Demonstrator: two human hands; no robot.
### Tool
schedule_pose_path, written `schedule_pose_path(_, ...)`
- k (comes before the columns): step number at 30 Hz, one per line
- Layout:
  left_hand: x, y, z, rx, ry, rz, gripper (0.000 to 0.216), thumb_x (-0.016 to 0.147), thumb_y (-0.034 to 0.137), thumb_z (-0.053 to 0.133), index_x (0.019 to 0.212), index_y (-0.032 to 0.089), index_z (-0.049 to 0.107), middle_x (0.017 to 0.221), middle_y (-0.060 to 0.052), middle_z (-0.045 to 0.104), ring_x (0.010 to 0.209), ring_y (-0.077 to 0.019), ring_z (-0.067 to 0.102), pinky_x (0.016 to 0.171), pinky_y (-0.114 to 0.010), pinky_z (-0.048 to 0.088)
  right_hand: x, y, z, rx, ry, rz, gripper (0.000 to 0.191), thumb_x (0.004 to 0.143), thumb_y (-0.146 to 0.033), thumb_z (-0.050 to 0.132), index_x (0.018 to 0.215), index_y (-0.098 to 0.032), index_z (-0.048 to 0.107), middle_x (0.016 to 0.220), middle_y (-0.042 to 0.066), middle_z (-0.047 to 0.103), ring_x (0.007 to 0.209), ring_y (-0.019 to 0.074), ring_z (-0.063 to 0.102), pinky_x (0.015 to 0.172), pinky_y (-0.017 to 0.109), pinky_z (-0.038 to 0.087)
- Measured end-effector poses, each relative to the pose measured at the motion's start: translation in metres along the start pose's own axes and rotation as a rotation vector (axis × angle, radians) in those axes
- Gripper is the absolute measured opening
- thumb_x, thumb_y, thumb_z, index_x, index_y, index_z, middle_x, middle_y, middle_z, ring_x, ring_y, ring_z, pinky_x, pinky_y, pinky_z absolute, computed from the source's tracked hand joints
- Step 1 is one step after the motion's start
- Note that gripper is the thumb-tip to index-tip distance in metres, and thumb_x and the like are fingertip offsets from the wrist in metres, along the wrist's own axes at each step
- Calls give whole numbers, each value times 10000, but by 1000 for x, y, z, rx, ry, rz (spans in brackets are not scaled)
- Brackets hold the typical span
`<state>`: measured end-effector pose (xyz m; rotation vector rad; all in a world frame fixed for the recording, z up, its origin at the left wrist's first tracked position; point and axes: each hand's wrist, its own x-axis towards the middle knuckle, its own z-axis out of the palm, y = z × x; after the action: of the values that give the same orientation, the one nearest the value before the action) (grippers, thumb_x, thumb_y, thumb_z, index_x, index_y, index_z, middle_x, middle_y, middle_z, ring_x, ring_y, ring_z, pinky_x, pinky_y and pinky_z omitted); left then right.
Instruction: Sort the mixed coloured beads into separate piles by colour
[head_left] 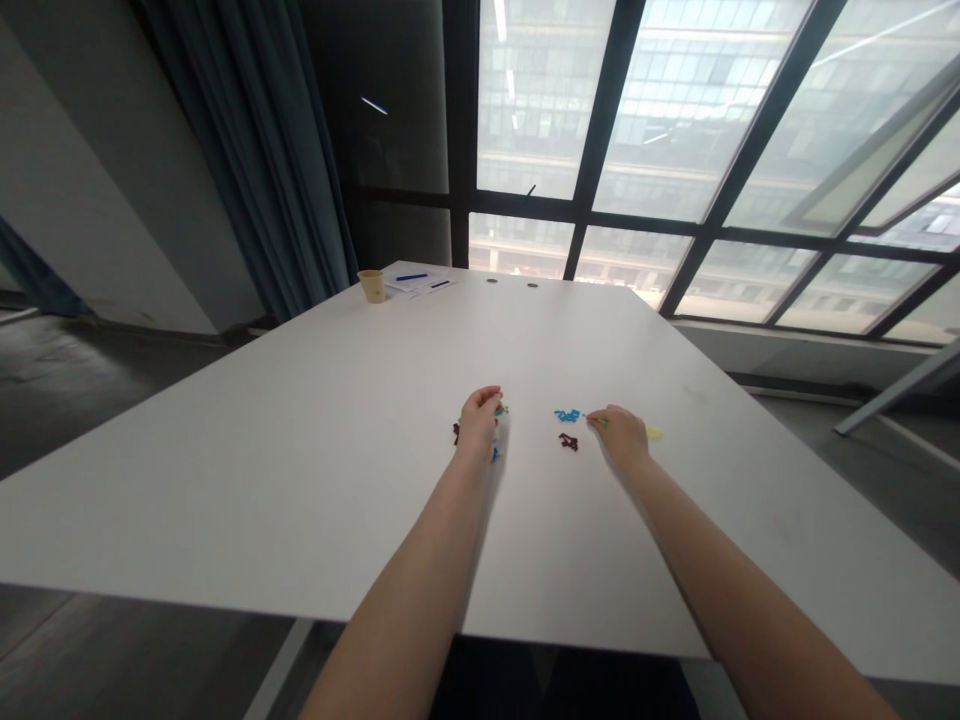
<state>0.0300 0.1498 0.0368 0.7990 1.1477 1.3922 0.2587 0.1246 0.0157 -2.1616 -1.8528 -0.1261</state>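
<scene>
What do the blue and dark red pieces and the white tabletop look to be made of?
The blue pieces and dark red pieces look like moulded plastic, going by their saturated colour, though they are too small to be sure. The white tabletop looks like smooth matte laminate, with no visible grain.

table [315, 480]: smooth matt | blue pieces [568, 415]: glossy plastic | curtain [255, 150]: dull cloth | cup [371, 286]: matt paper | window frame [525, 206]: dark metal

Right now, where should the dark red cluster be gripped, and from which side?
Probably pinch its near edge from above, coming from the person's side: the dark red cluster lies low and irregular on the table, with the blue cluster beyond it and the right hand beside it.
</scene>
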Motion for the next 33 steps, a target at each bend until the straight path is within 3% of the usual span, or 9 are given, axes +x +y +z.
schedule_pose_path(6, -3, -1, 1, 74, -5, 52, 122, 633, 210, 569, 750, 191, 598, 797, -22, 601, 670, -101, 517, 600, -227, 367, 9, 1, 6, -89, -62, 31, 257, 842, -225, 463, 982, -308, 662, 912, 43, 616, 874, 157, 531, 656, 258, 292)
schedule_pose_path(13, 2, -3, 2, 92, -1, 48, 106, 624, 210, 565, 725, 194, 595, 759, -19, 600, 654, -107, 517, 611, -239, 375, 14, -4, 8, -145, -108, -6, 265, 860, -241, 435, 962, -332, 663, 927, 44, 598, 901, 173, 507, 681, 283, 280)
schedule_pose_path(20, 1, -3, 4, 111, -12, 52, 104, 621, 206, 562, 719, 191, 593, 737, -20, 595, 654, -115, 511, 611, -242, 378, 0, -14, -1, -316, -102, -151, 251, 850, -187, 431, 840, -261, 671, 887, 66, 592, 883, 190, 474, 713, 326, 250)
schedule_pose_path(24, 0, -3, 5, 124, -18, 36, 104, 624, 208, 553, 721, 194, 588, 734, -18, 594, 659, -118, 513, 607, -240, 374, -7, -18, -3, -393, -69, -224, 243, 847, -154, 415, 867, -227, 645, 901, 79, 593, 884, 200, 468, 727, 342, 243)
schedule_pose_path(30, -1, -1, 5, 124, -18, 17, 105, 626, 208, 550, 724, 201, 585, 738, -12, 587, 666, -117, 509, 606, -237, 368, -15, -17, -8, -380, -77, -260, 231, 839, -145, 426, 897, -229, 634, 898, 73, 605, 884, 198, 466, 728, 340, 239)
schedule_pose_path(33, -2, -2, 4, 135, -13, 29, 95, 627, 217, 548, 712, 202, 588, 721, -13, 584, 654, -119, 508, 600, -239, 367, -14, -11, -13, -337, -84, -206, 263, 847, -152, 418, 946, -255, 638, 900, 71, 609, 872, 189, 472, 717, 330, 241)
